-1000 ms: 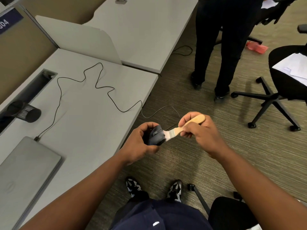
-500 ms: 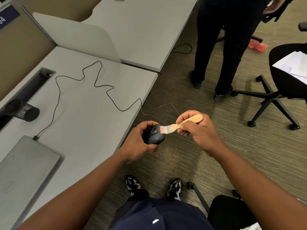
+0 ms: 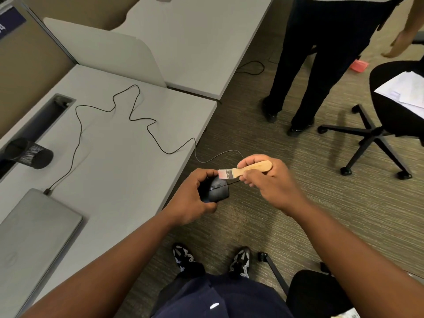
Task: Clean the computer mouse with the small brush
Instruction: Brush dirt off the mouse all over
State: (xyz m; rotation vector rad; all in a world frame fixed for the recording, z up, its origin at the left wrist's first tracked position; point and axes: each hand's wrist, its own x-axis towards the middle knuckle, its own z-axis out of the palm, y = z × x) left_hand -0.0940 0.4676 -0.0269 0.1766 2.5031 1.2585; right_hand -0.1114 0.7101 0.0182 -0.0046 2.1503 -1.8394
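Note:
My left hand (image 3: 195, 198) grips a black computer mouse (image 3: 218, 191) in the air, just past the desk's front edge. Its thin black cable (image 3: 137, 120) snakes back across the desk to the laptop. My right hand (image 3: 268, 182) holds a small brush (image 3: 243, 171) by its wooden handle. The pale bristles point left and sit at the mouse's top front edge, next to my left fingertips. Part of the mouse is hidden in my left palm.
A grey desk (image 3: 119, 175) carries a shut laptop (image 3: 29, 239) at the left and a black mesh cup (image 3: 29, 153) lying on its side. A person in dark trousers (image 3: 316, 72) stands ahead. A black office chair (image 3: 390, 106) with papers is at the right.
The brush has lifted from the mouse's side up to its top front edge. The mouse has turned in my left hand so its buttons face up.

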